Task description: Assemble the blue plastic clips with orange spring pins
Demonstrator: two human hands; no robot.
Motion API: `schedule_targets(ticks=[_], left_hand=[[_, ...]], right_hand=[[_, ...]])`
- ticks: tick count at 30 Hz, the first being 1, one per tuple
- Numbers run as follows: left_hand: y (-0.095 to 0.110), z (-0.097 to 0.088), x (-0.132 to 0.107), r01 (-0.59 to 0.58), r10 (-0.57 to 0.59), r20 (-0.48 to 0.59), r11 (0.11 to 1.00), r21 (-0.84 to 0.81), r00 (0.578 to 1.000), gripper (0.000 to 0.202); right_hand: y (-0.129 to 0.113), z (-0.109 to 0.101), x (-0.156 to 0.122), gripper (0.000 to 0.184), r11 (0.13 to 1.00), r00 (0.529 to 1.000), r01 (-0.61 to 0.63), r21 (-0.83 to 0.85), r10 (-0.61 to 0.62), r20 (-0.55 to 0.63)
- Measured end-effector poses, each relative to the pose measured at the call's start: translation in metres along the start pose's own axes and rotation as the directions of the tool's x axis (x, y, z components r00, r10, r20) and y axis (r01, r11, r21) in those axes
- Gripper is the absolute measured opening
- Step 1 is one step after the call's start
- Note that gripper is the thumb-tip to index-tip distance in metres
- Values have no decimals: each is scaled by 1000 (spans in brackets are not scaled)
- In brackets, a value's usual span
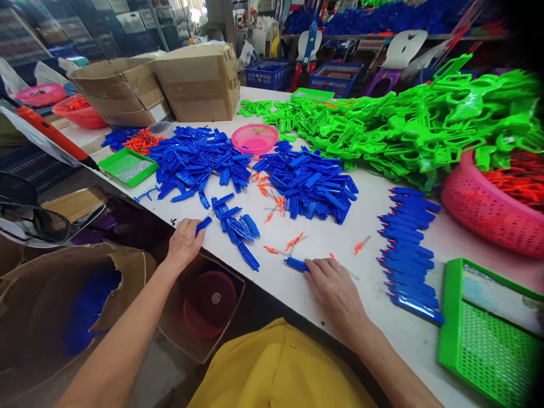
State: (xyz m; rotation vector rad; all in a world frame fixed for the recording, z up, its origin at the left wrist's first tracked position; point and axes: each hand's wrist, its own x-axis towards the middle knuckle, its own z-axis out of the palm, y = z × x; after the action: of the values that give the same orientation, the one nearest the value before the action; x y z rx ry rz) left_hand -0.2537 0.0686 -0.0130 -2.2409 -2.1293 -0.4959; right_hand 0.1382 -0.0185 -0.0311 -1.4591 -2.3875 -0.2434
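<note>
My left hand is closed on a blue plastic piece at the table's front edge. My right hand grips the end of another blue plastic part lying on the white table. Loose orange pieces with thin metal springs are scattered just beyond it. Between my hands lies a small group of blue pieces. Farther back are two large heaps of blue parts, one on the left and one on the right. A row of blue parts with orange tips stretches along the right.
Bright green toy-gun-shaped parts are piled at the back right. A pink basket of orange pieces and a green tray stand right. Cardboard boxes and a small green tray stand left; an open carton is below.
</note>
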Motion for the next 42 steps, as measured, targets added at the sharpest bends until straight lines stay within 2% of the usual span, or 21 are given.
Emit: schedule_targets(ticks=[6, 10, 12, 15, 19, 22, 26, 29, 33, 35, 37, 39, 40, 42], left_hand=[[2, -7, -10, 34, -34, 21, 999, -14, 999, 30], [16, -16, -23, 147, -138, 55, 959, -243, 989, 29], [32, -23, -34, 188, -169, 82, 887, -423, 982, 30], [66, -30, -56, 264, -144, 231, 707, -656, 962, 31], [112, -27, -82, 413, -41, 448, 467, -782, 893, 25], [136, -17, -91, 458, 4, 500, 397, -796, 866, 23], [159, -6, -90, 465, 39, 513, 368, -805, 858, 25], [174, -5, -86, 493, 95, 534, 276, -825, 840, 27], [184, -5, -85, 553, 178, 560, 90, -828, 809, 37], [186, -3, -88, 583, 188, 570, -18, -812, 800, 48], [189, 1, -94, 598, 170, 580, -90, -796, 797, 52], [193, 4, -101, 601, 155, 584, -110, -792, 797, 43], [196, 6, -104, 605, 149, 588, -116, -788, 795, 39], [204, 8, -111, 620, 128, 606, -150, -770, 785, 36]], right_hand=[[-1, -2, 0, 16, 998, 999, 50, 43, -50, 7], [-5, -2, -6, 15, 996, 998, 67, 55, -66, -17], [-7, -2, -12, 16, 995, 997, 73, 71, -71, -34], [-7, -1, -20, 15, 994, 999, 47, 94, -44, -27], [-10, -8, -25, 16, 993, 999, 3, 121, 3, -44], [-18, -20, -25, 18, 964, 994, -53, 262, 77, -82], [-35, -32, -23, 26, 826, 977, -192, 530, 214, 21], [-47, -33, -21, 24, 656, 934, -342, 673, 318, 165], [-51, -30, -20, 27, 325, 793, -577, 749, 444, 418], [-51, -30, -20, 32, 164, 723, -631, 758, 477, 499], [-52, -31, -22, 36, 57, 684, -649, 759, 480, 549], [-56, -32, -25, 38, 18, 668, -661, 750, 470, 577], [-57, -33, -26, 38, 28, 672, -665, 746, 458, 582], [-54, -36, -31, 36, 114, 702, -664, 739, 436, 564]])
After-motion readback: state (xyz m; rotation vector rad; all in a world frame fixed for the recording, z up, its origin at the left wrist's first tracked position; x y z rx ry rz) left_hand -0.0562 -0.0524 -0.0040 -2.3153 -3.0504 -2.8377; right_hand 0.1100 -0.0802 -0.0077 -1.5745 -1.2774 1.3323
